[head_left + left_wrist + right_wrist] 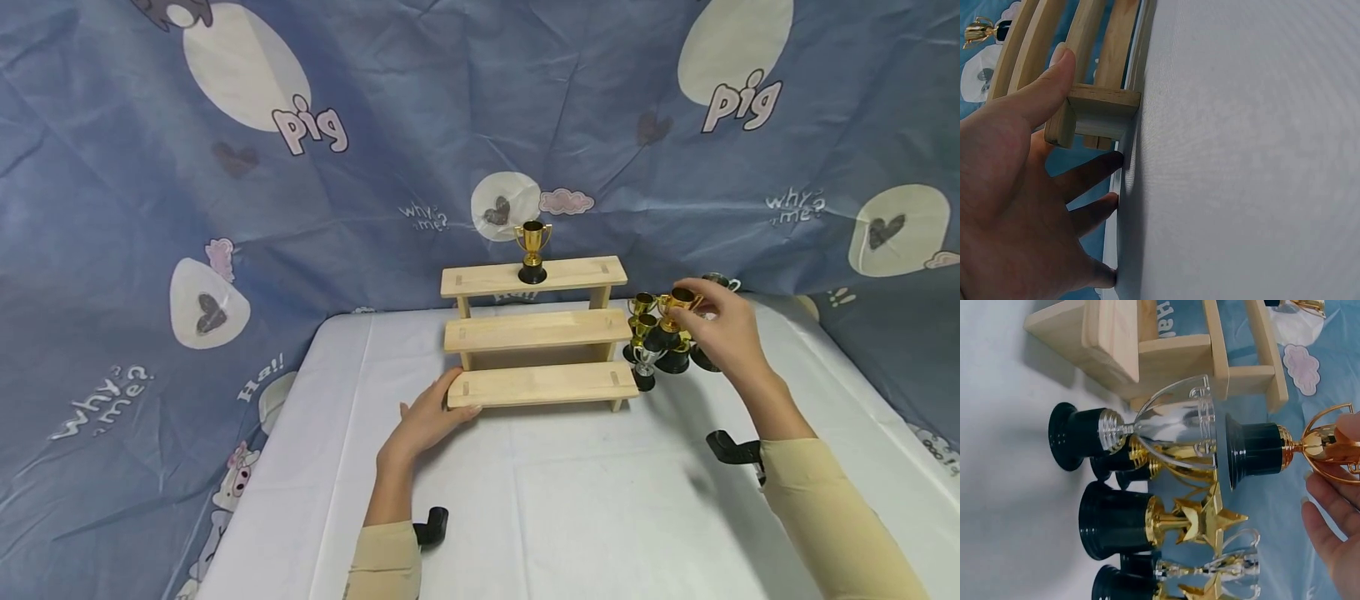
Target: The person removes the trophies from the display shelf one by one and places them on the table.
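Note:
A three-step wooden display stand stands on the table. My left hand grips the left end of its lowest step; in the left wrist view the thumb lies over the board, while the other fingers spread near the cloth. My right hand pinches a small gold trophy cup by its cup, its black base raised above the other trophies. Below it, a silver trophy, a gold star trophy and several others crowd together at the stand's right.
One gold trophy stands upright on the top step. A white cloth covers the table. Behind hangs a blue printed curtain. The grouped trophies sit close to the stand's right end.

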A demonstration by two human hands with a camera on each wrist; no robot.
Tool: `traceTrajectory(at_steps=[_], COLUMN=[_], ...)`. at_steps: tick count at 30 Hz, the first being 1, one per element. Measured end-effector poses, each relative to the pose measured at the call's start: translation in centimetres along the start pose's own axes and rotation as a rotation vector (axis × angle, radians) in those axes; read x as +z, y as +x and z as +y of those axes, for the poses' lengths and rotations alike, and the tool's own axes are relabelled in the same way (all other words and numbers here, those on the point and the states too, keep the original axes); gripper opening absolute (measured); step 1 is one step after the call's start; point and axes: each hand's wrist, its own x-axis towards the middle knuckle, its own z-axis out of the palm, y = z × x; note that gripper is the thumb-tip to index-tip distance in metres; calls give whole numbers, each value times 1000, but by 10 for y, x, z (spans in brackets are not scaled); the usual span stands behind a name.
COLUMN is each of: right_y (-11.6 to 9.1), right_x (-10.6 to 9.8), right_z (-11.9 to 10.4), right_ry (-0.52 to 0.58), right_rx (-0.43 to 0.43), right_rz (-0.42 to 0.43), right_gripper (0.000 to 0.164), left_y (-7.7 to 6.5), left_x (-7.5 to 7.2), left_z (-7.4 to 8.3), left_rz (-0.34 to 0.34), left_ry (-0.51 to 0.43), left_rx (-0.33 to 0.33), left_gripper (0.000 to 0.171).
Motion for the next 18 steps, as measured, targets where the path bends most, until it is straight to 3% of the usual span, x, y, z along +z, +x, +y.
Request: traceTrajectory(at_steps=[8,18], right_y=[1,-4], right_x=[-5,-17], right_z=[8,14], right_ry=[-9,-19], right_rx=[-13,30], right_rz=[26,56], right_gripper=[37,37], left_y=[0,1], left_x=[0,1], left_z=[-1,0], left_rz=[2,2], left_ry=[-10,-8], left_rx=[3,-3], left_gripper=[81,80])
